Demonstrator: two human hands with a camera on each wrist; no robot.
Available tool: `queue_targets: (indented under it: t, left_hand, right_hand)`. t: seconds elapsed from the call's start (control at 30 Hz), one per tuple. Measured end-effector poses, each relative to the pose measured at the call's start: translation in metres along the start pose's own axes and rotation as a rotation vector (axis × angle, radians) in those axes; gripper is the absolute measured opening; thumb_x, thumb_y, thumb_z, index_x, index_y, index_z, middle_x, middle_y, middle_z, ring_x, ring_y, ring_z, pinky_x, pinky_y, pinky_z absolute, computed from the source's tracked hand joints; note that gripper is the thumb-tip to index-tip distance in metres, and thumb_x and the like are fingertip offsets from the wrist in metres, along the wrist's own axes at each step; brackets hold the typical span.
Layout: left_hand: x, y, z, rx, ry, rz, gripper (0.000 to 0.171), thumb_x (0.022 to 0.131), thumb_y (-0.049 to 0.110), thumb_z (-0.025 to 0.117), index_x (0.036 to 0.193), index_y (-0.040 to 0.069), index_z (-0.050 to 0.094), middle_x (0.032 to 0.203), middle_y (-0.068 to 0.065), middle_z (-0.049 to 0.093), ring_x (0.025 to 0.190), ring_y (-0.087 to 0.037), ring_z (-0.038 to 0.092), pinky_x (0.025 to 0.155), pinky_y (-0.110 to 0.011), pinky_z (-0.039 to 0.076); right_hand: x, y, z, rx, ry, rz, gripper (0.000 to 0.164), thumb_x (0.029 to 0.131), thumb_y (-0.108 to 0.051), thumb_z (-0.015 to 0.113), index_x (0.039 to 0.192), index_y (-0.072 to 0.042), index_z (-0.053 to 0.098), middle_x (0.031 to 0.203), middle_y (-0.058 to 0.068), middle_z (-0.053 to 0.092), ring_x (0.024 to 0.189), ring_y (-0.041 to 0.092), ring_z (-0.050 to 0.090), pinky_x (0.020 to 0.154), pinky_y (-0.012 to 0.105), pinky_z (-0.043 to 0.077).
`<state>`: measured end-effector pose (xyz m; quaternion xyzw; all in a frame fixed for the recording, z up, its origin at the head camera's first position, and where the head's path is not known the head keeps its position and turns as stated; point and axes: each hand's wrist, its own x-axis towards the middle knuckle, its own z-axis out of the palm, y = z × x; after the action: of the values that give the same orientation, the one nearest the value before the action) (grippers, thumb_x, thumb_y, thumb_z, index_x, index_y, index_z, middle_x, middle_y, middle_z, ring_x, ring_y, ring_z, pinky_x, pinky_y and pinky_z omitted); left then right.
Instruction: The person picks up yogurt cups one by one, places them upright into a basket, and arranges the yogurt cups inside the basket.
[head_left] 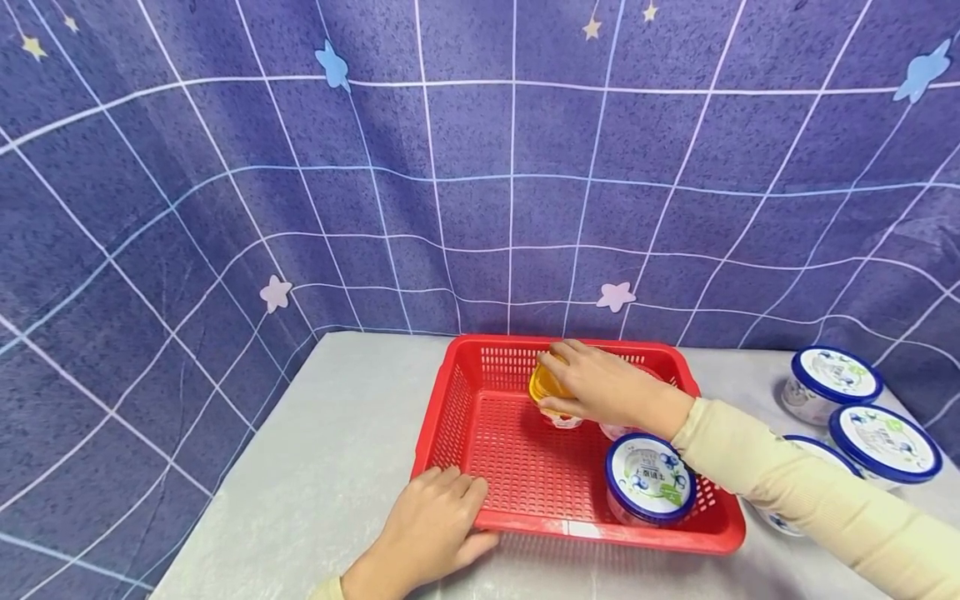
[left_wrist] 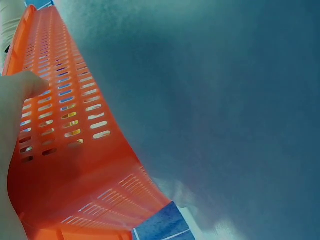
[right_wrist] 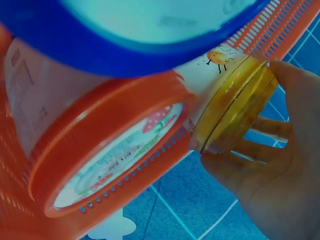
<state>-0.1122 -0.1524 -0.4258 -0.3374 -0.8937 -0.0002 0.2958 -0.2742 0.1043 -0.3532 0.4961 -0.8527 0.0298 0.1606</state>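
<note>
A red perforated plastic basket (head_left: 517, 522) stands on the table. My left hand (head_left: 427, 527) holds its near left corner; in the left wrist view the thumb (left_wrist: 33, 84) lies against the slotted side wall. Inside the basket, my right hand (head_left: 600, 385) grips a small tub with a yellow lid (head_left: 546, 383), fingers and thumb around the lid. Beside it, in the right wrist view, is a tub with a red lid and strawberry pictures (right_wrist: 120, 160), mostly covered by my arm from above. A blue-lidded tub with blueberry pictures (head_left: 650, 477) sits in the near right corner.
Several more blue-lidded tubs (head_left: 885, 439) stand on the grey-white table (head_left: 322, 433) right of the basket, one partly behind my right sleeve. A purple-blue curtain with a grid and stars (head_left: 465, 208) hangs along the back and left.
</note>
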Motion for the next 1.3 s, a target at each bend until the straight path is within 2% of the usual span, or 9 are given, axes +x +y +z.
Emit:
queue_targets:
  t: [0.13,0.3,0.53,0.73,0.93,1.3]
  left_hand:
    - [0.0,0.0,0.0,0.0,0.002,0.001,0.05,0.067,0.057,0.079,0.082,0.014,0.059,0.062,0.006,0.054,0.057,-0.016,0.053,0.054,-0.029,0.04]
    - [0.001,0.002,0.0,-0.002,0.004,-0.001,0.05,0.067,0.057,0.08,0.081,0.014,0.057,0.061,0.007,0.051,0.056,-0.015,0.051,0.053,-0.027,0.038]
    - [0.003,0.003,0.002,-0.011,0.013,-0.001,0.05,0.066,0.056,0.08,0.08,0.015,0.056,0.06,0.008,0.049,0.055,-0.015,0.049,0.052,-0.027,0.036]
    - [0.005,0.003,0.001,-0.015,0.011,0.003,0.05,0.067,0.056,0.079,0.078,0.015,0.054,0.059,0.008,0.047,0.053,-0.015,0.047,0.052,-0.026,0.035]
    - [0.003,0.0,0.0,-0.011,0.017,0.002,0.051,0.067,0.057,0.079,0.082,0.014,0.056,0.062,0.006,0.053,0.056,-0.016,0.051,0.053,-0.029,0.039]
    - [0.002,0.0,0.001,0.004,0.0,-0.008,0.05,0.067,0.058,0.078,0.081,0.014,0.057,0.062,0.006,0.052,0.057,-0.016,0.052,0.054,-0.029,0.04]
  right_hand:
    - [-0.001,0.001,0.0,0.014,-0.021,0.02,0.059,0.093,-0.046,0.065,0.13,-0.001,0.057,0.12,0.017,0.059,0.11,0.032,0.06,0.09,0.046,0.053]
    - [-0.002,0.004,0.0,0.045,-0.032,0.066,0.058,0.094,-0.046,0.063,0.129,-0.001,0.056,0.115,0.015,0.059,0.102,0.028,0.061,0.084,0.044,0.055]
    - [-0.006,0.009,0.001,0.029,0.0,0.058,0.059,0.096,-0.045,0.06,0.13,0.002,0.056,0.119,0.018,0.06,0.114,0.035,0.056,0.098,0.048,0.047]
    - [-0.019,0.004,-0.02,0.051,0.036,0.109,0.054,0.099,-0.039,0.057,0.136,0.001,0.053,0.129,0.022,0.057,0.124,0.039,0.05,0.104,0.051,0.042]
    - [-0.035,-0.002,-0.042,0.065,0.108,0.12,0.053,0.098,-0.035,0.06,0.137,0.001,0.052,0.129,0.021,0.057,0.125,0.037,0.049,0.106,0.051,0.039]
    - [-0.066,0.004,-0.049,0.116,0.124,0.191,0.056,0.097,-0.038,0.061,0.138,-0.001,0.052,0.131,0.018,0.055,0.125,0.035,0.047,0.105,0.053,0.038]
